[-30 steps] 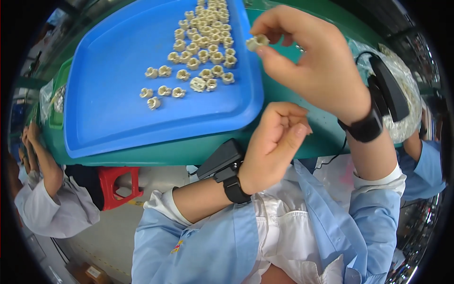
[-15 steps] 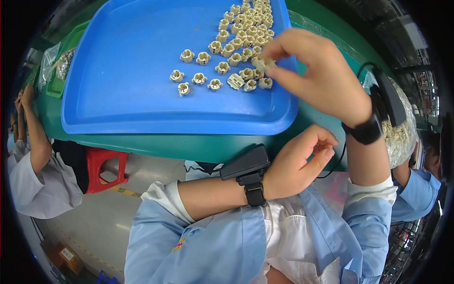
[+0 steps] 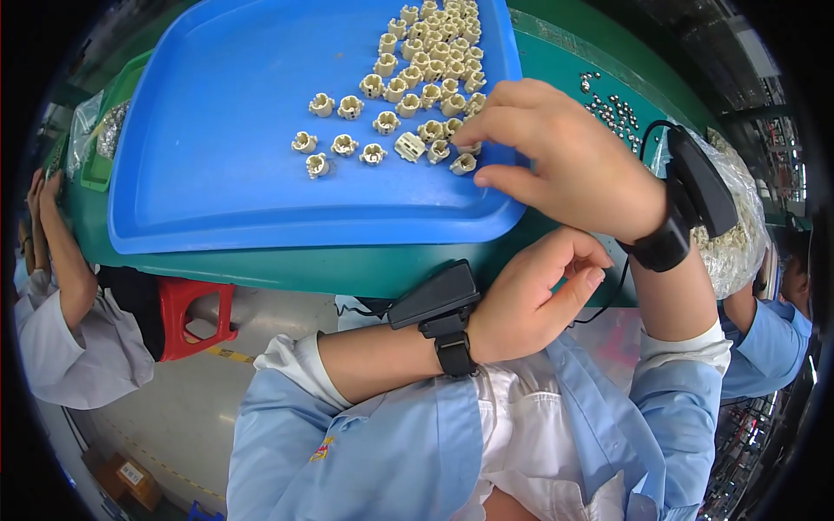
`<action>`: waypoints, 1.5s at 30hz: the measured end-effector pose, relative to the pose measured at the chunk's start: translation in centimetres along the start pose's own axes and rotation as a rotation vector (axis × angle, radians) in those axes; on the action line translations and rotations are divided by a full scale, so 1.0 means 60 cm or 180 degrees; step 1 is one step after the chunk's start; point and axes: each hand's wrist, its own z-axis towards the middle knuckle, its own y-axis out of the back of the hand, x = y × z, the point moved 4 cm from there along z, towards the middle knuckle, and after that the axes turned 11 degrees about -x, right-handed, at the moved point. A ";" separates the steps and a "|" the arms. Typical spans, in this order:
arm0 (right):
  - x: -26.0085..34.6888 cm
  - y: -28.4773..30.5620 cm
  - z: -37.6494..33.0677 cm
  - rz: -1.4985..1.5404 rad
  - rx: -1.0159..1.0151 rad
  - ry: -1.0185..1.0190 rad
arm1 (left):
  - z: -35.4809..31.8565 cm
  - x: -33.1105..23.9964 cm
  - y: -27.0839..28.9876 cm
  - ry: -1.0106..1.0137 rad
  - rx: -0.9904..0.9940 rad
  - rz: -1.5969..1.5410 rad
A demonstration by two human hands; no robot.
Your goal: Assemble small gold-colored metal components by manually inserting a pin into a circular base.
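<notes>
The right hand reaches into the blue tray, fingertips pinched on a small beige plastic part at the pile's near edge; picking seems underway; the left hand waits below the tray, loosely curled, apparently empty; lifting needs a clean pinch.

Her right hand reaches forward, palm down, fingertips pinched together. The left hand hangs lower, loosely cupped, forearm crossing the chest.
</notes>
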 end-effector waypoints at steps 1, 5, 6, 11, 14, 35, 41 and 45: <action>0.000 0.009 -0.002 -0.0005 -0.0011 -0.0006 | 0.000 0.001 0.000 0.0009 -0.0020 0.0016; -0.023 0.083 -0.041 -0.0460 -0.0482 -0.0446 | 0.002 0.005 -0.002 0.0012 -0.0018 -0.0029; -0.042 0.105 -0.062 -0.0573 -0.0742 -0.0861 | 0.003 0.006 -0.002 0.0009 -0.0015 -0.0059; -0.129 0.204 -0.221 -0.1522 -0.1226 -0.1961 | 0.002 0.009 -0.002 0.0012 -0.0021 -0.0073; -0.164 0.235 -0.342 -0.2029 -0.0814 -0.3327 | 0.004 0.006 -0.001 -0.0067 -0.0203 0.0101; -0.107 0.202 -0.377 0.1372 -0.2875 -0.2899 | 0.008 0.002 0.004 0.0030 -0.0212 0.0300; -0.037 0.121 -0.261 0.3281 -0.2239 -0.2409 | 0.010 0.004 0.003 0.0258 -0.0245 0.0318; 0.008 0.062 -0.217 0.3056 -0.1954 -0.2336 | 0.015 0.000 -0.002 0.0381 -0.0278 -0.0024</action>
